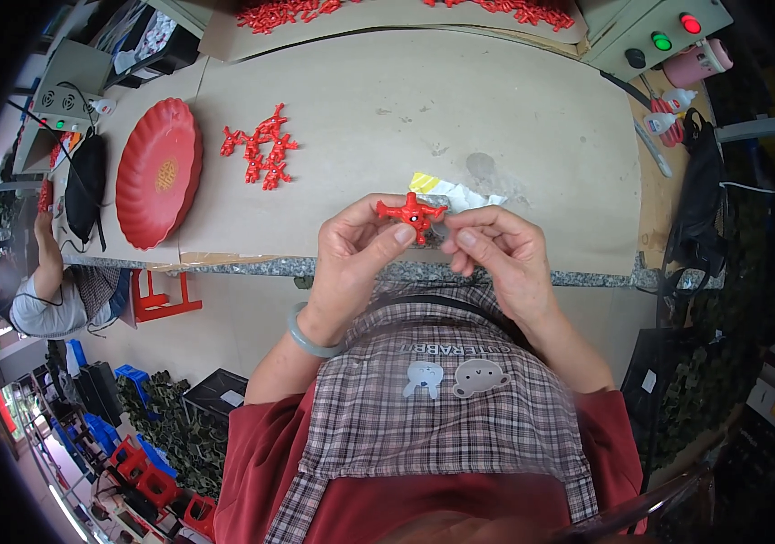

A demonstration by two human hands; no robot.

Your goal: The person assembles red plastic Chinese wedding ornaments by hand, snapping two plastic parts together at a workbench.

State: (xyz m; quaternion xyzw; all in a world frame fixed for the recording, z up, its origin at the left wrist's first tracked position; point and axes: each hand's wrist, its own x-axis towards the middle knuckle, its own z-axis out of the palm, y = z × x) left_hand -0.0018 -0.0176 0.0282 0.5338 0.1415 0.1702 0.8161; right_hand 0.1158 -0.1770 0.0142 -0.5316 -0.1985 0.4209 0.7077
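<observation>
— So, where does the red plastic piece sit?

— Just above the near table edge, between both hands. The left hand pinches it, thumb pressed against its lower middle and fingers curled behind. The right hand touches its right arm with closed fingertips.

— Anything close by?

— A crumpled white and yellow wrapper lies on the brown board just behind the piece, partly hidden by it and the right fingers. To the left, well apart, a small heap of red pieces lies beside one red plate.

— How many in the heap?

— They tangle, so I cannot count them exactly. Along the far edge runs a long pile of red pieces, too many to count. One control box at the far right has a green and a red button.
</observation>
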